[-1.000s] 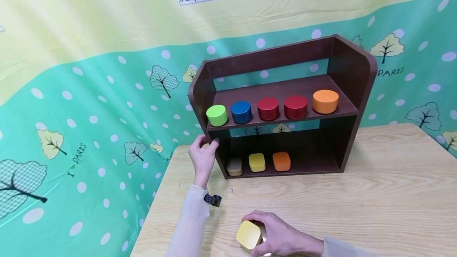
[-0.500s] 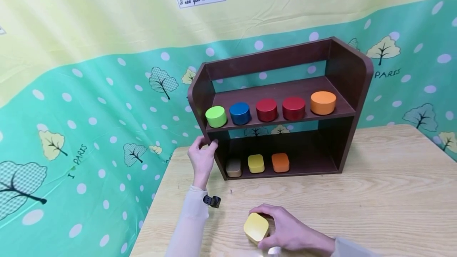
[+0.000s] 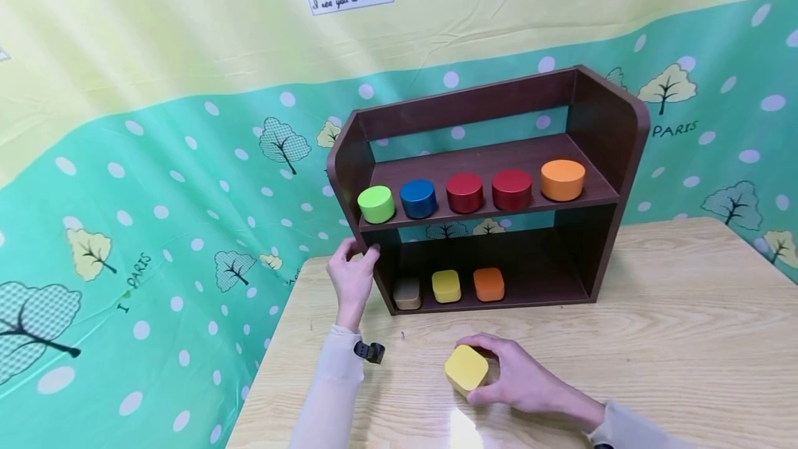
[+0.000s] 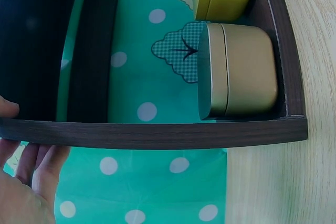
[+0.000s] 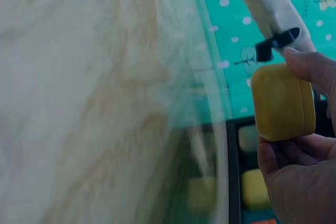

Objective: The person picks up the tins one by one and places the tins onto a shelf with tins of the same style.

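My right hand (image 3: 526,376) holds a yellow rounded-square tin (image 3: 466,369) over the table in front of the shelf. In the right wrist view the thumb presses one side of the tin (image 5: 281,102) and the fingers curl under the other. My left hand (image 3: 351,277) grips the left side panel of the dark brown two-tier shelf (image 3: 499,300). The left wrist view has its thumb on the panel's inner side and the fingers (image 4: 44,174) outside. On the lower tier stand a gold-brown tin (image 3: 408,293), another yellow tin (image 3: 446,286) and an orange square tin (image 3: 489,285).
Along the upper tier runs a row of round tins: green (image 3: 377,204), blue (image 3: 418,199), two red (image 3: 464,192) and orange (image 3: 562,180). The shelf stands on a wooden table (image 3: 686,338), with a patterned curtain (image 3: 206,179) behind and at the left.
My right hand has carried the yellow tin forward and to the right, closer to the shelf. The left hand keeps its grip on the side panel; the head view has shifted slightly.
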A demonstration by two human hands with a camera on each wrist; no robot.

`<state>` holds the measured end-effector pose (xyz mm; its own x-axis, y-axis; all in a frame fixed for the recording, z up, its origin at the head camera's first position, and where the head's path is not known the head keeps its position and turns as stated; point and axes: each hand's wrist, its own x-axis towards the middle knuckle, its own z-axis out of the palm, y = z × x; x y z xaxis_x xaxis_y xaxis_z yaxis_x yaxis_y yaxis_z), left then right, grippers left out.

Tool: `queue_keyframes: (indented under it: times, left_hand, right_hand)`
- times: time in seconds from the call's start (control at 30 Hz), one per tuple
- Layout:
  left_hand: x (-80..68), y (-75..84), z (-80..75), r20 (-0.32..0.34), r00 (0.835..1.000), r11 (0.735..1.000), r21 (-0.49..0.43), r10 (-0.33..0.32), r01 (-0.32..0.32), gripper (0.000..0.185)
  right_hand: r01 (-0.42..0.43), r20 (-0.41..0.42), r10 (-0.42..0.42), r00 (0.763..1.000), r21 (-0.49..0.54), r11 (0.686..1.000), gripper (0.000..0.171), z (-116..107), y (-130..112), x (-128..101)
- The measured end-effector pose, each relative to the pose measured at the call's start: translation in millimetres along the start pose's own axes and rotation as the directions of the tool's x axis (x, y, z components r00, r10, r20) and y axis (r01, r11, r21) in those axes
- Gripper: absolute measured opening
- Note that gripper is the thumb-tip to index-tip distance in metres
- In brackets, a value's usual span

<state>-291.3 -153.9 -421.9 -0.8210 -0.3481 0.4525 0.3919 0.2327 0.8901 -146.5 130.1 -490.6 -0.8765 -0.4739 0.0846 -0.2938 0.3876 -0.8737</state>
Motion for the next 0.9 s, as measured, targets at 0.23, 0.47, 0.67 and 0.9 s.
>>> queue_keyframes:
  times: [0.23,0.47,0.67,0.9]
  left_hand:
    - [0.1,-0.7,0.3,-0.007,1.0,1.0,0.005,0.002,-0.002,0.009]
    - [-0.4,-1.5,0.1,-0.011,1.0,1.0,0.003,0.013,-0.013,0.008]
    - [-0.1,-0.6,0.6,-0.013,1.0,1.0,0.009,0.018,-0.018,0.007]
    - [0.6,-1.5,0.8,-0.01,1.0,1.0,0.012,0.004,-0.003,0.009]
  right_hand:
    - [-0.054,-0.063,0.053,0.997,-0.014,0.998,0.079,-15.2,6.6,0.2]
    - [-0.08,-0.121,0.076,0.99,-0.023,0.997,0.079,-29.3,13.4,0.5]
    - [-0.147,-0.156,0.141,0.978,-0.027,0.989,0.08,-41.7,17.4,1.3]
    - [-0.177,-0.205,0.166,0.965,-0.037,0.984,0.084,-54.4,24.0,2.7]
